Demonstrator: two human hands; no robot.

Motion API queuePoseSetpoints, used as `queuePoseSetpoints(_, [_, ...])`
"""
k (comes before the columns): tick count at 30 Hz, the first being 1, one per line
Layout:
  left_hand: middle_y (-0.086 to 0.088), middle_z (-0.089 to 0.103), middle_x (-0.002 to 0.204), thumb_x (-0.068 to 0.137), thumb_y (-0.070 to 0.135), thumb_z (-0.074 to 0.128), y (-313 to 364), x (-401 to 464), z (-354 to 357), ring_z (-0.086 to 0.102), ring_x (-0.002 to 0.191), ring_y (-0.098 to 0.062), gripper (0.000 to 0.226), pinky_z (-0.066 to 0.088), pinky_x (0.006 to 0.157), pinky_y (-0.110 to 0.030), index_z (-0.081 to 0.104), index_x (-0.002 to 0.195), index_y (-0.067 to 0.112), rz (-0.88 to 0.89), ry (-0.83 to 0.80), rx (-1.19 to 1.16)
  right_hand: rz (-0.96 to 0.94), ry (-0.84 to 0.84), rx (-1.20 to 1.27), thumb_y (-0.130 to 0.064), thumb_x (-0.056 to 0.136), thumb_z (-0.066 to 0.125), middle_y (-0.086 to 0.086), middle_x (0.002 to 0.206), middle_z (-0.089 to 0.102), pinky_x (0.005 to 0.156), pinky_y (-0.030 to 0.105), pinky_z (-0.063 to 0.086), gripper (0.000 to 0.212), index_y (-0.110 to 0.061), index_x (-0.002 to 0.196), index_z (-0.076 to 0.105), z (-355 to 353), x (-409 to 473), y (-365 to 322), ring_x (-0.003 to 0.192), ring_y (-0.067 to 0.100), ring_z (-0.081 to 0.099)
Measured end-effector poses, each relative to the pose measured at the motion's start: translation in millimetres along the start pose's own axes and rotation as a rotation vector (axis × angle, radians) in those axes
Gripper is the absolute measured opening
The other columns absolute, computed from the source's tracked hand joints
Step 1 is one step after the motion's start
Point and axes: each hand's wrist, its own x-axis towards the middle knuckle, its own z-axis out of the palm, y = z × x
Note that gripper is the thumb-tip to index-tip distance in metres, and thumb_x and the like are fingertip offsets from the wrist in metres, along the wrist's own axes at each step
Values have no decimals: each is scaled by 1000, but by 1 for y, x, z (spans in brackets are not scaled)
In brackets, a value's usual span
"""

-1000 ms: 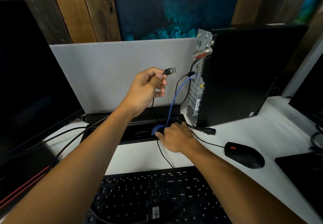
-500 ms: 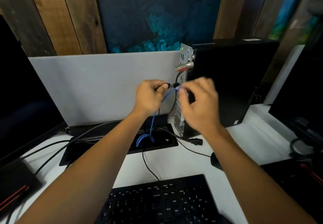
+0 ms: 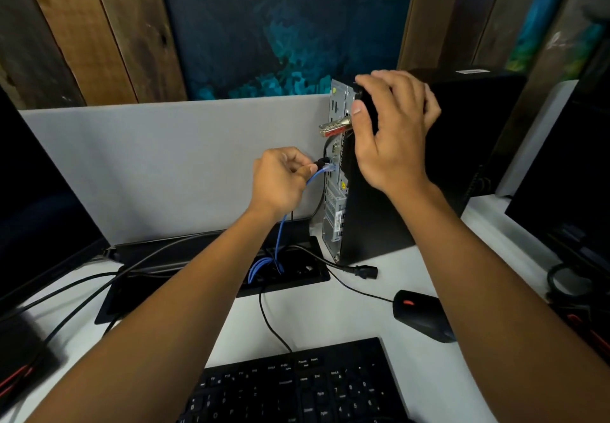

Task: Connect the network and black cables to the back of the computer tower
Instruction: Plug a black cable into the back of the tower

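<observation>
The black computer tower (image 3: pixel 462 145) stands at the back right, its silver rear panel (image 3: pixel 335 205) facing left. My left hand (image 3: pixel 280 180) pinches the plug of a black cable (image 3: pixel 321 162) right at the panel's ports. The blue network cable (image 3: pixel 282 228) sits plugged in just beside it and runs down into the desk's cable tray. My right hand (image 3: pixel 392 129) rests on the tower's top rear corner, fingers spread over the edge. A second black cable (image 3: pixel 321 198) hangs from the panel.
A loose black power plug (image 3: pixel 364 272) lies at the tower's foot. The black cable tray (image 3: pixel 211 277) is set into the white desk (image 3: pixel 346 317). Mouse (image 3: pixel 424 315) at right, keyboard (image 3: pixel 297 386) in front, monitors on both sides, grey partition (image 3: pixel 171 165) behind.
My right hand rose from the desk to the tower's top rear corner. My left hand carried the black plug right, up to the rear panel.
</observation>
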Motion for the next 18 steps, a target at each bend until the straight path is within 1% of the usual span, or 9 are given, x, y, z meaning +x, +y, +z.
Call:
queuePoseSetpoints(3, [5,70,67,91,12,75,3,-4,5,58,54,6,17,42,53,-7,72,77,20,-8,19,-21,15,13,7,-33,100,51,2,132,61,117,54,23,35,-20,129,66,3,-1,-1,134,23,50])
queuePoseSetpoints(5, [6,71,68,91,11,74,4,-8,7,60,55,5,15,44,55,-8,73,78,19,-29,44,-49,23,19,12,-34,100,51,2,132,61,118,54,23,36,-20,129,66,4,-2,-1,135,23,49])
queuePoseSetpoints(8, [5,73,69,91,12,74,3,-8,8,65,62,-3,16,48,59,-13,74,77,20,-25,63,-33,31,31,16,-34,100,51,2,132,61,119,54,22,35,-21,129,66,6,-2,-1,135,23,49])
queuePoseSetpoints(14, [4,76,76,92,13,71,7,-1,2,70,70,-8,9,50,61,-11,78,87,17,17,-42,92,55,49,36,-36,98,53,3,132,61,119,56,22,36,-20,127,67,8,-3,-3,135,24,49])
queuePoseSetpoints(16, [4,76,77,92,11,70,10,2,0,69,68,-4,11,48,62,-8,79,89,15,31,-77,113,50,45,29,-36,97,54,3,132,61,119,55,21,37,-20,128,67,8,-3,-3,136,25,48])
queuePoseSetpoints(18, [6,72,71,92,11,68,13,1,0,60,57,4,13,44,60,-8,80,89,14,40,-106,137,46,40,28,-37,95,55,4,132,60,119,55,20,38,-20,127,67,9,-3,-3,136,25,48])
